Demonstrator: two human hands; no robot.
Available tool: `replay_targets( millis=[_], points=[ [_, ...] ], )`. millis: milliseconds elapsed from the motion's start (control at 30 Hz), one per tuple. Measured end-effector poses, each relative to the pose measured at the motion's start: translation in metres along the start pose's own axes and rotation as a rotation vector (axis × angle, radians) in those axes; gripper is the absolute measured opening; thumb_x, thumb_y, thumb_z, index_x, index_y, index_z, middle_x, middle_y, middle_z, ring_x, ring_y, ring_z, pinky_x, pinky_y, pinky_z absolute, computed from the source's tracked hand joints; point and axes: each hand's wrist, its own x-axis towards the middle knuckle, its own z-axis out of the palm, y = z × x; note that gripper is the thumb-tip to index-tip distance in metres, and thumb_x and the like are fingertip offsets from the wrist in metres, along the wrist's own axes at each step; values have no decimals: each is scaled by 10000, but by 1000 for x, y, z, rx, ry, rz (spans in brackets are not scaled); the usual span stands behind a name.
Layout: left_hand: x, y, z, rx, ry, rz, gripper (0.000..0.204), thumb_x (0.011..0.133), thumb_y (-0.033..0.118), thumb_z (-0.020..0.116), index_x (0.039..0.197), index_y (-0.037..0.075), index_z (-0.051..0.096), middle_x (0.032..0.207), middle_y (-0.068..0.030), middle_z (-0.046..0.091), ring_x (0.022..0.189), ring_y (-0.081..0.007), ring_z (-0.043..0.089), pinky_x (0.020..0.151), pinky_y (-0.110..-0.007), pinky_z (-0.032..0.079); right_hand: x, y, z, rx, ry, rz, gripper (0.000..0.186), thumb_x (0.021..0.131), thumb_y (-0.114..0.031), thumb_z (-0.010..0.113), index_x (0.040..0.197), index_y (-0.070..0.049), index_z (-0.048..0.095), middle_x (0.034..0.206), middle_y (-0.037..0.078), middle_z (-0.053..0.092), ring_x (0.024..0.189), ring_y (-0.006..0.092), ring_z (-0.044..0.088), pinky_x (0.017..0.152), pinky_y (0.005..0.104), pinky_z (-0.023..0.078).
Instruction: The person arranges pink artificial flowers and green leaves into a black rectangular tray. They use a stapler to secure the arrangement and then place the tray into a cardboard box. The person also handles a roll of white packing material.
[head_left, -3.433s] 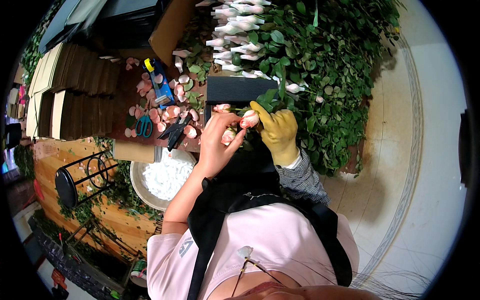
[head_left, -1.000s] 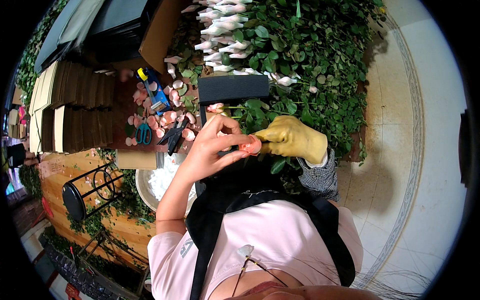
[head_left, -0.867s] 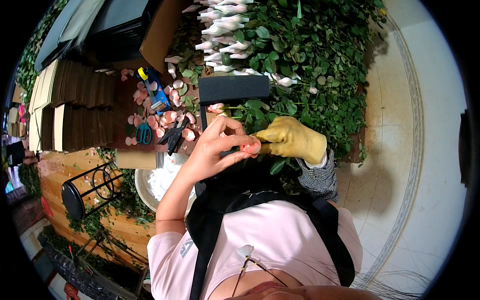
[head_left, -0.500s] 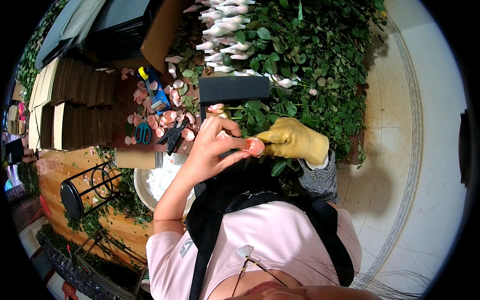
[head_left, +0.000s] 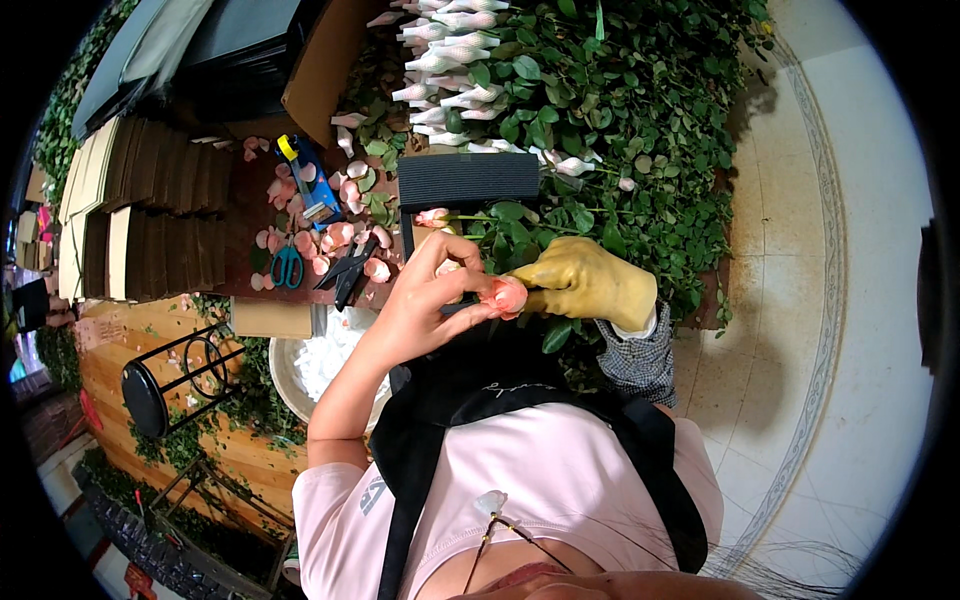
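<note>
A pink rose (head_left: pixel 510 296) is held between my two hands, in front of my body. My bare left hand (head_left: pixel 437 298) pinches the rose head's left side, fingertips and thumb closed on its outer petals. In a yellow rubber glove, my right hand (head_left: pixel 590 285) is closed around the rose just beside the bloom; the stem is hidden by the glove. Just beyond my hands, another pink rose (head_left: pixel 432 217) lies by a black ribbed block (head_left: pixel 468 180). Green leaves (head_left: pixel 560 333) show below the glove.
Loose pink petals (head_left: pixel 340 235), teal scissors (head_left: pixel 287 267), black pliers-like tool (head_left: pixel 350 272) and a blue tape dispenser (head_left: pixel 318 195) lie left on the table. White-netted roses (head_left: pixel 450 60) and leafy stems (head_left: pixel 640 110) pile up beyond. A tub of white pieces (head_left: pixel 290 372) and a black stool (head_left: pixel 145 398) stand left.
The rose head has turned slightly, and its petals at my left fingertips look more spread. My left fingers have shifted a little; the gloved right hand stays nearly in place.
</note>
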Motion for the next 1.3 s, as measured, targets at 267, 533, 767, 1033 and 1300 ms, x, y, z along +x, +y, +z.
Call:
replay_targets(
  millis=[267, 533, 767, 1033, 1300],
  points=[
    [-5, -2, -8, -59, -63, -42, 265, 759, 140, 857, 975, 83, 715, 1051, -70, 553, 966, -252, 547, 809, -345, 461, 2, 0, -2, 54, -26, 53, 287, 897, -243, 720, 1164, -137, 734, 732, 153, 674, 608, 290, 659, 577, 397, 481],
    [-5, 10, -10, 191, 22, -14, 203, 750, 108, 848, 917, 91, 733, 923, -38, 552, 854, -224, 533, 726, -347, 429, 4, 8, 10, -76, 126, 4, 271, 861, -199, 709, 1122, -135, 745, 750, 127, 700, 655, 302, 670, 623, 402, 519],
    [-10, 21, -7, 275, 125, -16, 157, 752, 54, 813, 879, 70, 722, 902, -55, 563, 845, -238, 555, 724, -354, 442, 5, -1, 10, -258, 203, 6, 270, 823, -184, 728, 1087, -132, 747, 704, 103, 679, 647, 292, 659, 603, 416, 505],
    [-5, 16, -11, 576, 778, -139, 161, 790, -62, 753, 919, 13, 693, 896, -81, 597, 863, -265, 565, 758, -351, 462, 2, -8, 11, -290, 282, 21, 273, 799, -184, 743, 1068, -141, 747, 673, 105, 649, 631, 303, 640, 579, 425, 488],
    [-16, 8, 6, 351, 245, -73, 267, 701, 83, 869, 938, 104, 747, 859, -27, 576, 802, -227, 541, 696, -354, 420, 2, -3, 13, -311, 277, 25, 295, 797, -196, 737, 1088, -150, 745, 693, 108, 657, 656, 312, 646, 598, 445, 487]
  ],
)
